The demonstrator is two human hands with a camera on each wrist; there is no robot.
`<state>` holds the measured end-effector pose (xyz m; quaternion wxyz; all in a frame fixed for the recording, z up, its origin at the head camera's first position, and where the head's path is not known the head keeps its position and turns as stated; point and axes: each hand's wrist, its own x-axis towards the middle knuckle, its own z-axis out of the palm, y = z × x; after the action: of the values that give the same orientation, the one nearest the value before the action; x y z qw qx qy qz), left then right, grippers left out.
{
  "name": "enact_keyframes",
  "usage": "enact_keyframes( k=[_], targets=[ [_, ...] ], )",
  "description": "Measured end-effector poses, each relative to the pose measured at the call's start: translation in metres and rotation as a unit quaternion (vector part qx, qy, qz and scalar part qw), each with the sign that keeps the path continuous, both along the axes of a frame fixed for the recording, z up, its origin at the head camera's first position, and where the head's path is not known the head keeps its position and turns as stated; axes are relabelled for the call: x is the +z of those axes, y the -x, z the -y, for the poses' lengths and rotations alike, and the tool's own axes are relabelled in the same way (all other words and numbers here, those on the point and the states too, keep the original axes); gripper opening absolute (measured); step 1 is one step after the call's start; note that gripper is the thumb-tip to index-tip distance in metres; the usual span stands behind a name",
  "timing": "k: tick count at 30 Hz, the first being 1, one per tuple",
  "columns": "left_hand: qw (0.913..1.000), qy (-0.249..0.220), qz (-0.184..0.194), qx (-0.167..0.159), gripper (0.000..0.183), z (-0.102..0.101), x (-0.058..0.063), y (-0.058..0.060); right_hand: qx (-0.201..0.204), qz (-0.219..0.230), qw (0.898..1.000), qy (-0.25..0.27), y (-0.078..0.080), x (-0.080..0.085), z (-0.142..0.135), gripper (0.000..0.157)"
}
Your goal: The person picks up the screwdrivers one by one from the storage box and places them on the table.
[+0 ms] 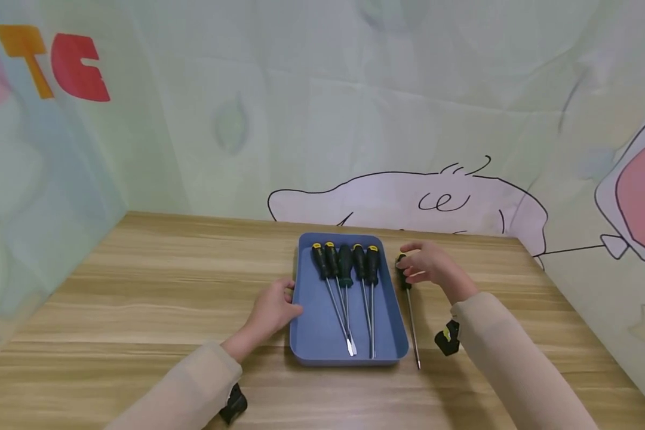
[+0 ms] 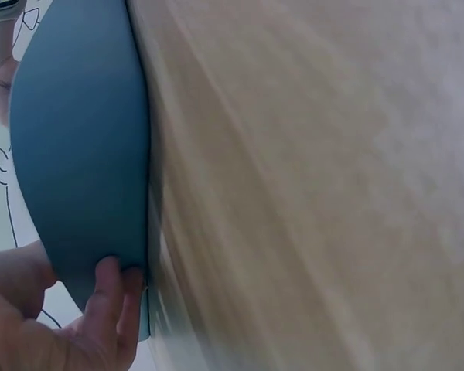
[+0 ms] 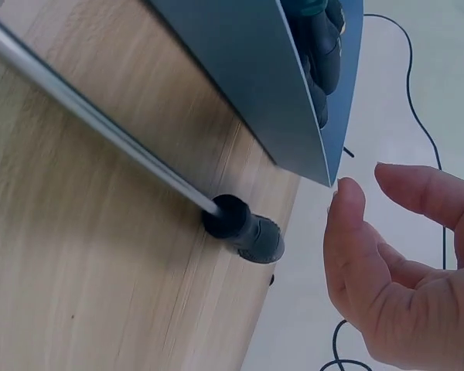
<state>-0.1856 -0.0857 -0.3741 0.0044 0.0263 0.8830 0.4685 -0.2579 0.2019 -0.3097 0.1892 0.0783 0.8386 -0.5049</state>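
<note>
Five dark-handled screwdrivers [image 1: 346,263] with slim metal shafts lie inside the smooth, round-cornered blue tray [image 1: 314,331] | one loose screwdriver [image 3: 230,220] lies right of the tray on the wood-grain tabletop [image 1: 193,269] | left hand [image 1: 271,307]: grip clamped on the tray's left wall | right hand [image 1: 431,263]: grip apart, fingers curved, right of the tray

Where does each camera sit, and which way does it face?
On the head: faces forward and down at the tray; shows left hand, right hand, both sleeves.
On left wrist: faces the tray's outer wall and tabletop; shows left hand, apparently part of the right.
On right wrist: faces loose screwdriver and tray side; shows right hand.
Both wrist views share the tray.
</note>
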Motion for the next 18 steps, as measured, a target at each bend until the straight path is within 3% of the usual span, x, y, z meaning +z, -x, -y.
enact_keyframes(
  k=[18],
  targets=[
    [1.0, 0.002, 0.0, -0.002, 0.042, 0.0, 0.0, 0.001, 0.01, 0.003, 1.0, -0.016, 0.007, 0.004, 0.027, 0.054]
  ],
)
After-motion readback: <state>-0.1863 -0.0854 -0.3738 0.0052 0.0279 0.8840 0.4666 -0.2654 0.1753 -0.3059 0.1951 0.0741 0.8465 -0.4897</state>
